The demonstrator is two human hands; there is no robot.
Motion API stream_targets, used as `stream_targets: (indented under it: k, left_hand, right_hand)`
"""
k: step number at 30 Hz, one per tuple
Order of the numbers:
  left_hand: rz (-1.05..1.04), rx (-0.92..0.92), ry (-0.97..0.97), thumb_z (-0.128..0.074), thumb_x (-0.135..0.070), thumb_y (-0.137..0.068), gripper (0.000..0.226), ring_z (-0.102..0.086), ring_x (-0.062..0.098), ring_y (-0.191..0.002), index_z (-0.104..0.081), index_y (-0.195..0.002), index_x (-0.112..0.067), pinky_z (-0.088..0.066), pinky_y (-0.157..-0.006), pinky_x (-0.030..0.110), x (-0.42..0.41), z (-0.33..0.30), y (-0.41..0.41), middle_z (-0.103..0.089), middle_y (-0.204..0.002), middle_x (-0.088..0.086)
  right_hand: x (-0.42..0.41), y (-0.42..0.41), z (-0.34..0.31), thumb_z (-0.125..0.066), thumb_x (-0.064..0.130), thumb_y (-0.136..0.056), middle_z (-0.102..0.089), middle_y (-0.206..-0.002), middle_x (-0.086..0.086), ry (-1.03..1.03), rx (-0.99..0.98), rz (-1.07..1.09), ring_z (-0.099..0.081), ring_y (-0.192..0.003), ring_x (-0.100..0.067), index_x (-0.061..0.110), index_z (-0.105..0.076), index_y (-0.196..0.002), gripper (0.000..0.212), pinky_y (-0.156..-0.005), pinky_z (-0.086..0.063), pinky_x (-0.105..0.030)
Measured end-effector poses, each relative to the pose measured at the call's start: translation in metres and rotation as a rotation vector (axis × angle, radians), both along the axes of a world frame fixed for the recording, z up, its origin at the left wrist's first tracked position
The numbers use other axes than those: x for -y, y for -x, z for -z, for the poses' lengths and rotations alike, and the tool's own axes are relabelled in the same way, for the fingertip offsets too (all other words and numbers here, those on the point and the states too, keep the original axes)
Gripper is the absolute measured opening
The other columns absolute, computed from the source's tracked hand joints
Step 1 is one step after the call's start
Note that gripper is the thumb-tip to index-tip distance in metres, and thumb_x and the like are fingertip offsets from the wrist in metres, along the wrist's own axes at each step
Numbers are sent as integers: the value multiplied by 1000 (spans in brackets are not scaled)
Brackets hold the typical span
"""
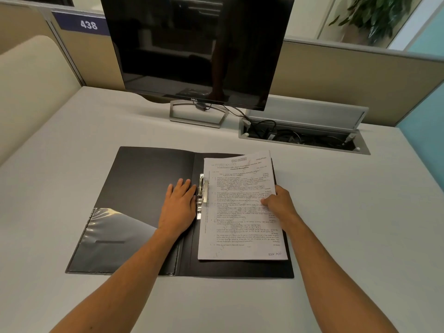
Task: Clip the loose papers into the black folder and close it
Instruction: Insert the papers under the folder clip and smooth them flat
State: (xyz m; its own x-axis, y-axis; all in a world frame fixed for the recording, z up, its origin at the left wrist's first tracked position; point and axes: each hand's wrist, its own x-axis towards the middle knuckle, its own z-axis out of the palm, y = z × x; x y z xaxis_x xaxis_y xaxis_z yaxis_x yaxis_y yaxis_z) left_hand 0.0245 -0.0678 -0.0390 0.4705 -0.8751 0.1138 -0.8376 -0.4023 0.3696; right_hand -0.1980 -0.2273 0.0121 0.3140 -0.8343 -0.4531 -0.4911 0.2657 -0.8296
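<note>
The black folder (149, 188) lies open and flat toward the near edge of the pale grey surface (360, 236), its matte covers spread left and right. My left hand (179, 207) rests flat on the inside of the left cover, fingers straight and together, their tips just beside the metal clip (203, 195) at the spine; my thumb is out of sight on the clip side, so I cannot tell whether it touches the lever. The clip is a bright steel bar, partly hidden by the edge of the papers (240, 212).

The stack sits on the right cover, a little tilted, covering most of it, with its left margin reaching the clip. My right hand (278, 203) grips the stack's right edge, thumb curled on top and the other fingers tucked underneath where I cannot see them. The top sheet is white, printed with dense text and small tables (too fine to read beyond a bold heading and "BOOK POST" at the bottom corner).

A glossy clear pocket (113, 236) with a slanted top fills the lower half of the left cover and catches the light.

At the far edge stands a dark Dell monitor (197, 49), its top cut off, beside an open cable tray (302, 138) with tangled black cords.
</note>
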Motion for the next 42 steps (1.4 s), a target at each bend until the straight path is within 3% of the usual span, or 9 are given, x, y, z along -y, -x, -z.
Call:
stream_targets:
  k: [6, 8, 10, 13, 19, 22, 27, 36, 42]
  left_hand:
    - [7, -8, -27, -34, -28, -102, 44, -18, 26, -147, -43, -143, -13, -4, -120, 43, 1, -2, 0, -35, -154, 10]
    - [7, -40, -26, -29, -31, -103, 46, -17, 25, -148, -40, -144, -12, -3, -120, 43, 1, -3, 1, -35, -154, 9]
    - [-4, -100, 1, -22, -35, -103, 51, -18, 24, -147, -37, -145, -11, -3, -121, 43, 1, -6, 3, -37, -153, 9]
    - [-21, -177, 18, -22, -44, -102, 55, -18, 24, -147, -36, -145, -12, -2, -121, 46, 3, -11, 7, -40, -151, 8]
    - [-24, -178, -50, -31, -66, -91, 76, -18, 22, -148, -30, -148, -16, 3, -120, 50, 8, -17, 11, -38, -153, 4]
    - [-30, -177, -55, -26, -76, -84, 89, -17, 22, -148, -27, -149, -16, 5, -120, 50, 9, -21, 13, -36, -154, 4]
    - [-19, -170, -71, -31, -78, -83, 92, -16, 24, -148, -24, -150, -16, 5, -119, 52, 9, -19, 13, -34, -155, 4]
    - [-14, -170, -100, -26, -75, -86, 86, -13, 24, -149, -22, -151, -18, 6, -119, 53, 12, -15, 12, -32, -156, 3]
    - [-6, -183, -109, -23, -74, -84, 86, -14, 24, -149, -26, -149, -18, 2, -119, 55, 12, -19, 12, -33, -156, 3]
  right_hand:
    - [0, -2, -1, -51, 4, -90, -61, -92, 10, 68, -60, -79, -58, -81, -6, 32, -54, -88, 29, -62, -47, -22]
    - [0, -1, 1, -56, 8, -89, -60, -99, 8, 78, -73, -89, -56, -83, -5, 25, -51, -103, 22, -60, -44, -21]
    - [0, -2, 4, -60, 16, -88, -60, -116, 2, 81, -79, -106, -58, -91, -10, 20, -42, -124, 40, -63, -46, -21]
    - [-1, -3, 4, -61, 25, -90, -58, -129, -2, 114, -110, -127, -57, -104, -17, 17, -37, -134, 51, -79, -48, -27]
    - [-1, -5, 3, -64, 39, -87, -51, -136, -7, 156, -139, -119, -52, -121, -24, 12, -34, -138, 65, -96, -47, -36]
    - [-1, -7, 7, -65, 40, -86, -53, -134, -7, 169, -158, -108, -54, -117, -23, 11, -36, -136, 65, -92, -49, -35]
    - [1, -6, 9, -58, 34, -92, -60, -127, -4, 236, -199, -144, -61, -106, -21, 14, -51, -131, 44, -77, -50, -27]
    - [5, -3, 7, -37, 48, -98, -43, -130, -15, 257, -497, -214, -46, -119, -29, 11, -47, -132, 51, -99, -46, -46]
    - [11, 2, 14, -40, 73, -83, -56, -120, -8, 165, -325, -73, -59, -103, -23, 7, -57, -118, 76, -82, -54, -36]
